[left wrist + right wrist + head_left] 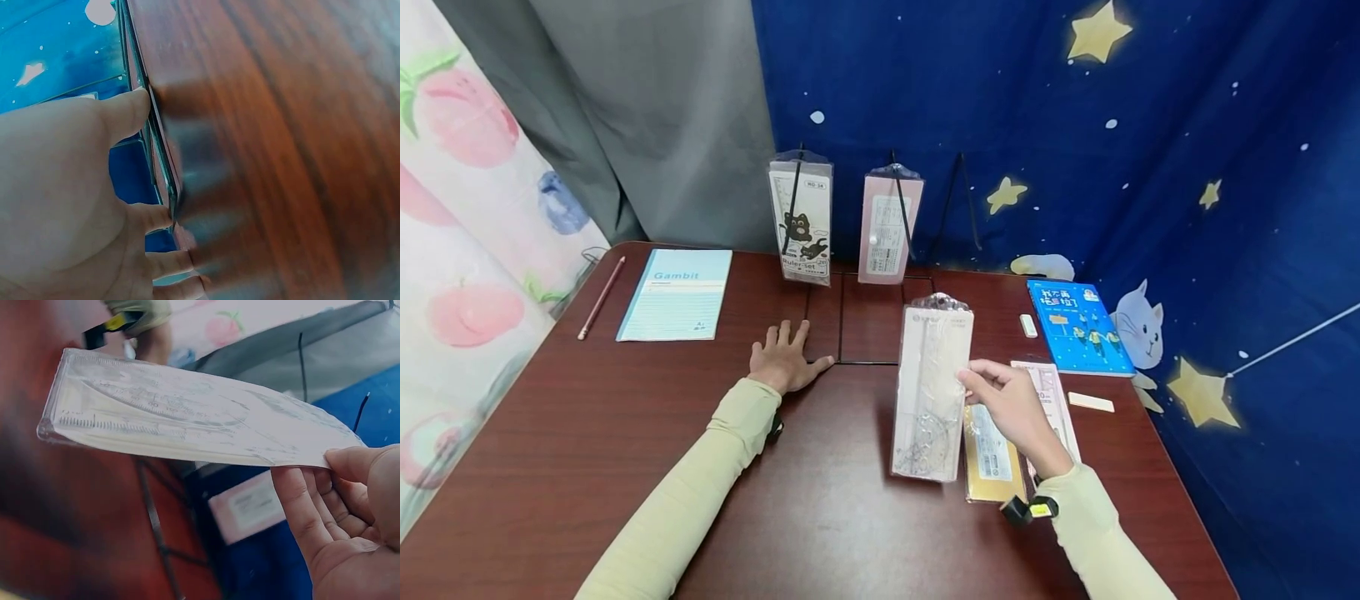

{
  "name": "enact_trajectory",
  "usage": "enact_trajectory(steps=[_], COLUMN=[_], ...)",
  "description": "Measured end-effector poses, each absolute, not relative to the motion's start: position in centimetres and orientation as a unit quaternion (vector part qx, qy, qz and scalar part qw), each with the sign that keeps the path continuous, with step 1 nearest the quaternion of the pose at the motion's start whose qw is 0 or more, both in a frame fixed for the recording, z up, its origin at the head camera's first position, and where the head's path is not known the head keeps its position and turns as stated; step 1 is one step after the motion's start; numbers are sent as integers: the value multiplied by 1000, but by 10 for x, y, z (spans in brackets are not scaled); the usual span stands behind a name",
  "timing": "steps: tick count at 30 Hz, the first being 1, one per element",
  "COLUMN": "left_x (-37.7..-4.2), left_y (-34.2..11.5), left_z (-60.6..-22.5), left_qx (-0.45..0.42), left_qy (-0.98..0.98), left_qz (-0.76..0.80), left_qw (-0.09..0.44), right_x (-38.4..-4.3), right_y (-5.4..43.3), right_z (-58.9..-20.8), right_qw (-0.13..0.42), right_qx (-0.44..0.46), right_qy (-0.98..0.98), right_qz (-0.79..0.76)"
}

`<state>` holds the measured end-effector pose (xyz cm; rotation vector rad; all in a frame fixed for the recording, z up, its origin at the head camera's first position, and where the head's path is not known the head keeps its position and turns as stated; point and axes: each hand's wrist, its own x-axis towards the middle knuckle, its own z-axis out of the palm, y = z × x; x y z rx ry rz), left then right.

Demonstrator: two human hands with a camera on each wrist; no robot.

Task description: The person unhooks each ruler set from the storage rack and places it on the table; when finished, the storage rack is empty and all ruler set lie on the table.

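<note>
Glossy reddish-brown table (pixel 820 525) before blue fabric curtain (pixel 940 67) with yellow stars. Ruler packet (pixel 932 392) pale, long, rectangular, in crinkled clear plastic, raised above table beside yellow packet (pixel 977 479). Right hand (pixel 1011 404) pinches ruler packet's edge between thumb and fingers; left hand (pixel 784 360) palm-down on table, fingers spread. Right-wrist view reveals clear ruler pieces (pixel 156 407), curved edge, fine tick marks; head view gives only faint outlines, probably same pieces.

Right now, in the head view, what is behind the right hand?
Parts of a gold packet and a pink packet show behind the right hand. What the hand itself covers cannot be seen.
</note>
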<state>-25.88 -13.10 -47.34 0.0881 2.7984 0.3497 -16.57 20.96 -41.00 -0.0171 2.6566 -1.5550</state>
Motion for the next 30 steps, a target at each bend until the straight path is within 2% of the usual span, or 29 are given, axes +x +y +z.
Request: enact_trajectory(steps=[6, 10, 23, 30], left_x=[-259, -259, -260, -260], left_y=[-130, -131, -130, -132], left_z=[-472, -471, -475, -477], left_qx=[31, 28, 29, 29], left_qy=[980, 980, 980, 980], left_qz=[117, 117, 121, 120], left_qw=[158, 159, 158, 156], right_x=[-153, -150, -154, -157], right_y=[227, 232, 222, 214], right_z=[-431, -442, -478, -487], right_qw=[67, 70, -8, -8], right_qx=[51, 64, 26, 24], right_qy=[869, 861, 873, 896], right_qz=[-487, -500, -487, -443])
